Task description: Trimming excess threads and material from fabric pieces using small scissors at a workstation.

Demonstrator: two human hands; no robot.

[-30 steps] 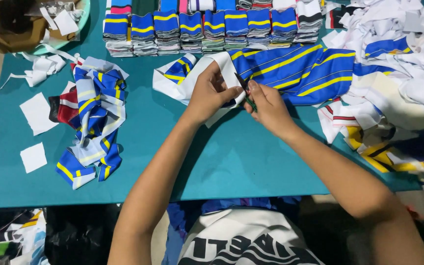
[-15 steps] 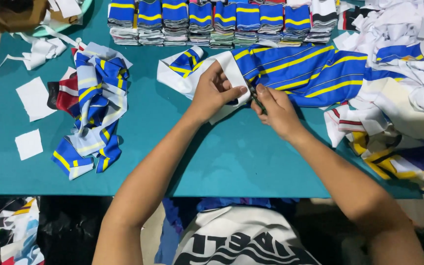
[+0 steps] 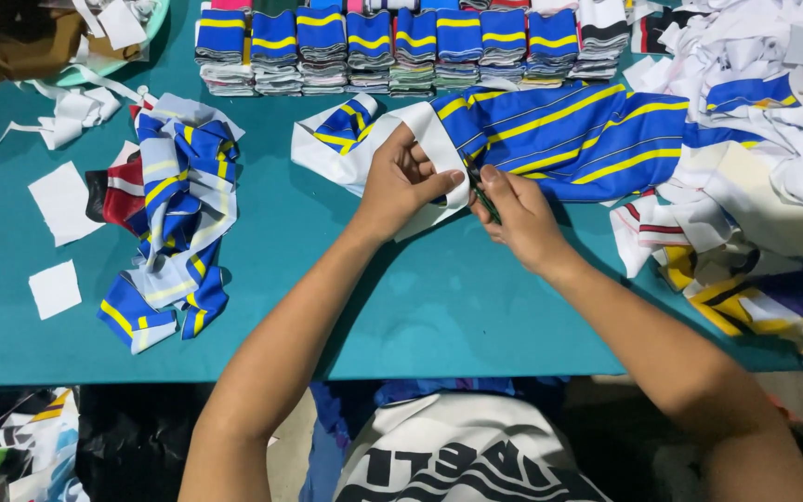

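My left hand (image 3: 401, 181) pinches the white edge of the blue-and-yellow striped fabric strip (image 3: 550, 130) lying on the teal bench (image 3: 439, 297); my right hand (image 3: 518, 214) grips small dark snips (image 3: 483, 197) against it.

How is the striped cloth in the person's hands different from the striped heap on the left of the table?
The held cloth lies spread out flat in one long band; the heap is crumpled, short pieces piled together. Both hands grip the cloth; nothing touches the heap. The heap includes a red piece. Both are blue with yellow stripes and white.
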